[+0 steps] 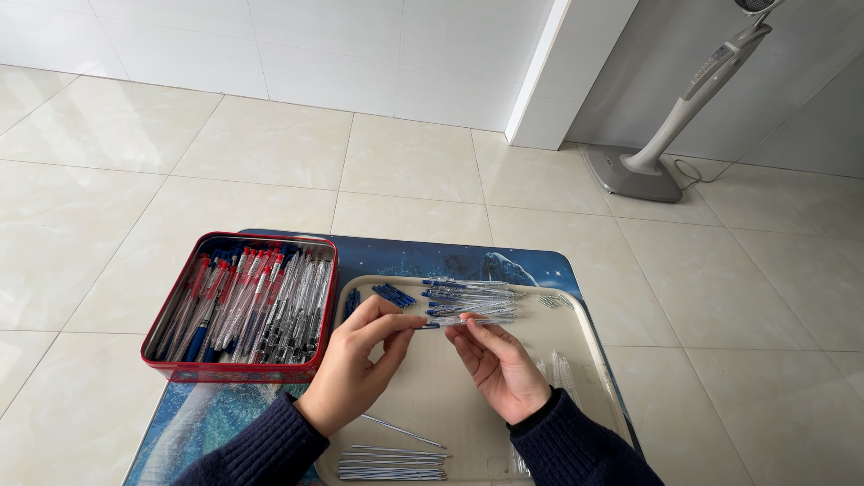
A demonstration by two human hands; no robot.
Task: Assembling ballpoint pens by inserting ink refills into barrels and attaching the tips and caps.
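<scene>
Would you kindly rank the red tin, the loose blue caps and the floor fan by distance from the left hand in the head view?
1. Blue caps: on the tray, just above the left hand.
2. Red tin: to its left.
3. Floor fan: far upper right.

I see two bare hands, left (353,364) and right (498,364), no rings, with dark navy, seemingly ribbed knit sleeves (270,447) at six o'clock.

Tin (238,371) left of tray (589,346).
</scene>
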